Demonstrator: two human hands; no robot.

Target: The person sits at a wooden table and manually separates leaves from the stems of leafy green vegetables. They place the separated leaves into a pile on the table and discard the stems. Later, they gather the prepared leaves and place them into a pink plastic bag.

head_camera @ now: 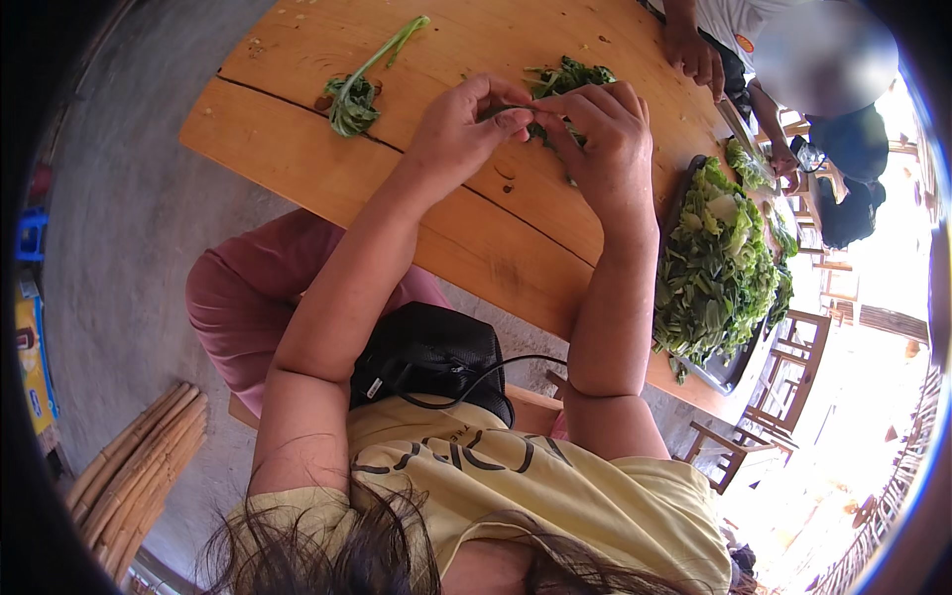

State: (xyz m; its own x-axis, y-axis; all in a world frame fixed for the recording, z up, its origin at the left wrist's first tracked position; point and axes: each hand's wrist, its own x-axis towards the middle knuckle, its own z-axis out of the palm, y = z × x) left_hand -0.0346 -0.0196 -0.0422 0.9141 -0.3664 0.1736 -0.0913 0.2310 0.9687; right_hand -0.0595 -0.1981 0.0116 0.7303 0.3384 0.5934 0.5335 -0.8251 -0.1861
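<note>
My left hand (468,123) and my right hand (601,134) meet above the wooden table (483,230), fingertips almost touching. Pinched between them is a small piece of green leaf (494,111), mostly covered by my fingers. Behind my right hand lies a loose pile of torn greens (573,76), partly hidden by it. A single leafy stalk (355,104) rests on the boards to the left, its wilted leaf end towards me. Beyond my right forearm, a dark tray (732,372) is heaped with cut leafy greens (714,260).
Across the table a person's hand (695,56) rests near the edge; their other hand is near a lettuce piece (747,163). A black bag (428,353) with a cable sits on my lap. Bamboo poles (141,476) stand at lower left, wooden chairs (788,364) at right.
</note>
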